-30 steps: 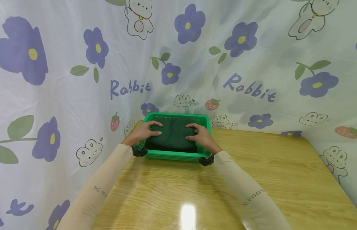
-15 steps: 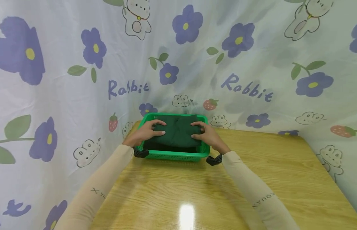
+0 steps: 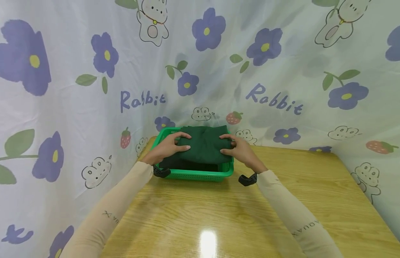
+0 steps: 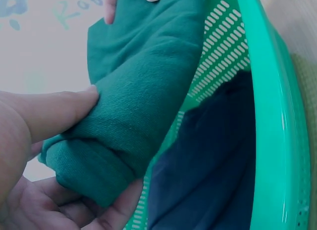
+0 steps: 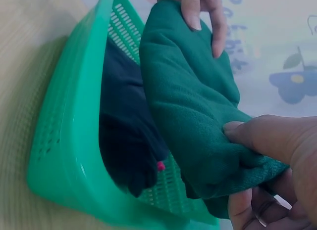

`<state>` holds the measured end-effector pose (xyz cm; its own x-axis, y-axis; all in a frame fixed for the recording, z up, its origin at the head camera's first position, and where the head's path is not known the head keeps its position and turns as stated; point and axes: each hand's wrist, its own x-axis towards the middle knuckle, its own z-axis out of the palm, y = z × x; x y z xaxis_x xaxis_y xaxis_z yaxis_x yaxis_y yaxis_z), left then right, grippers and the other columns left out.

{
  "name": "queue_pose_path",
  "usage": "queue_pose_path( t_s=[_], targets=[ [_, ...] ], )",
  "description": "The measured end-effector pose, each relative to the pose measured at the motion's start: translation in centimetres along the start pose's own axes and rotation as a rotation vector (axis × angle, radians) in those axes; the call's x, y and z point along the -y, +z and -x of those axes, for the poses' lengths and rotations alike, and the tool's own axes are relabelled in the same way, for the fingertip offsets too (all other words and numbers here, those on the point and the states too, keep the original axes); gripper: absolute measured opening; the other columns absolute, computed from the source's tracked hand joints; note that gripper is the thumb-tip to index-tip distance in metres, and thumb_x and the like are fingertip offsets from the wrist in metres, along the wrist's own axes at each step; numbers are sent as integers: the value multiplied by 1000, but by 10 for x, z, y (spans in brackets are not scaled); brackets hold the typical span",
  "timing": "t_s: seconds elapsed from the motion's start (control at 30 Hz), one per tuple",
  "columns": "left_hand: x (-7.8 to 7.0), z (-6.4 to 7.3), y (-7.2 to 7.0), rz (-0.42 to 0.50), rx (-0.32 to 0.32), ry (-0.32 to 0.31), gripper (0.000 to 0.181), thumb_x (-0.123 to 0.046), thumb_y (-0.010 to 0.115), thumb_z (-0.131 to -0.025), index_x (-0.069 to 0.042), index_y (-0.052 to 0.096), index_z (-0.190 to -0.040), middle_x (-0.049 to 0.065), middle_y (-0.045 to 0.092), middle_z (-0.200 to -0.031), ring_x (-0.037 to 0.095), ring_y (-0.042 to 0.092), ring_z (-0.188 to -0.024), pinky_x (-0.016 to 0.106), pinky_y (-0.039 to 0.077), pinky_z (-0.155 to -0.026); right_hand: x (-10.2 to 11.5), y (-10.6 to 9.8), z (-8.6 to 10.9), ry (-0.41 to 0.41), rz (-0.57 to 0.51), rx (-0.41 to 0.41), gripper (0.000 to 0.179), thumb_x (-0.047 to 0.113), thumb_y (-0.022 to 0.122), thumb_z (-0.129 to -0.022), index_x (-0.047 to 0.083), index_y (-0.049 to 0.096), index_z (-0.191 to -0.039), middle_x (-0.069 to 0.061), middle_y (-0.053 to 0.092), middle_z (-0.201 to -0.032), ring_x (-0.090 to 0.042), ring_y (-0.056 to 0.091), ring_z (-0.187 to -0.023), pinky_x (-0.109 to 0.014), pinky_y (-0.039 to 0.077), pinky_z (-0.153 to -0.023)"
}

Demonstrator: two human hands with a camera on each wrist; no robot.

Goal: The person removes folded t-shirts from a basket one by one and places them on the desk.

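A folded dark green garment, its kind not clear, is held up over a green plastic basket. My left hand grips its left end, thumb on the near face and fingers curled beneath, as the left wrist view shows. At the other end my right hand pinches the folded edge between thumb and fingers. Lower down, a dark navy or black folded cloth lies inside the basket, with a small pink spot at its edge. The green garment hides the basket's far side in the head view.
The basket stands on a wooden table, close to the printed curtain behind it and on the left. More tabletop stretches away to the right of the basket. A black strap piece hangs at the right wrist.
Both hands have lifted the green garment from inside the basket and shifted it a little to the right. More of the dark cloth beneath now shows. The basket stays in place.
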<state>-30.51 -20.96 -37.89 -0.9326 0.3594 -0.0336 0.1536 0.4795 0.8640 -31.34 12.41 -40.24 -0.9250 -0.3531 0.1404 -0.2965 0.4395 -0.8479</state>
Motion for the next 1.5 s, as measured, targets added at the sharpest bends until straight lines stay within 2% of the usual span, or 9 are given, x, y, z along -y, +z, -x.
queue_pose_path(
  t_s=[0.2,0.4,0.63,0.77,0.83,1.0,1.13,1.2,1.5],
  targets=[
    [-6,-7,13,6,11,18,42,-31,74,-98,-30,60,-138,-1,25,-167,43,30,-148,60,39,-109,-6,-16,10,-5,-16,-9,51,19,80,-93,27,62,-140,-10,66,-96,-23,61,-85,-37,54,-70],
    [-13,-14,26,9,28,19,40,-33,73,-98,-32,61,-136,-2,24,-167,40,30,-149,61,39,-109,-13,-31,22,18,-42,-14,51,17,78,-95,27,61,-141,-6,45,-73,-22,43,-69,-31,43,-60],
    [-21,-21,40,24,45,36,43,-32,73,-98,-29,60,-139,2,22,-167,39,30,-149,60,39,-110,-22,-45,32,25,-58,-16,53,15,78,-95,24,59,-143,-10,53,-76,-23,53,-75,-33,45,-64],
    [-26,-25,49,43,60,39,43,-31,73,-98,-29,59,-140,1,19,-168,39,28,-151,61,37,-111,-28,-54,38,31,-88,-17,52,15,77,-95,24,59,-143,-10,51,-73,-24,51,-73,-32,45,-64],
    [-28,-28,53,49,67,44,43,-31,73,-98,-29,59,-140,1,20,-168,38,29,-150,61,37,-111,-31,-58,40,34,-96,-11,53,16,77,-95,24,58,-144,-13,55,-80,-26,52,-76,-33,45,-65],
    [-33,-37,65,41,79,73,41,-31,73,-98,-31,60,-137,1,31,-161,31,47,-135,52,46,-102,-37,-70,49,45,-95,-15,55,18,77,-96,23,56,-147,-17,65,-102,-28,61,-90,-34,47,-70],
    [-37,-44,77,38,95,89,41,-32,74,-98,-32,60,-136,0,33,-159,29,51,-129,49,48,-97,-43,-81,59,52,-78,-27,55,18,76,-96,21,56,-147,-9,54,-79,-22,51,-75,-35,45,-66],
    [-39,-47,83,50,110,98,42,-32,74,-98,-31,60,-137,0,35,-158,28,53,-127,48,49,-96,-46,-86,62,60,-67,-32,55,19,76,-96,21,56,-147,-5,41,-71,-20,40,-67,-34,42,-62],
    [-48,-62,108,105,154,147,43,-28,73,-98,-27,59,-139,2,48,-145,24,63,-110,43,54,-88,-59,-109,78,69,-28,-66,54,20,77,-96,24,57,-146,-2,26,-72,-19,27,-60,-31,36,-55]
  ],
)
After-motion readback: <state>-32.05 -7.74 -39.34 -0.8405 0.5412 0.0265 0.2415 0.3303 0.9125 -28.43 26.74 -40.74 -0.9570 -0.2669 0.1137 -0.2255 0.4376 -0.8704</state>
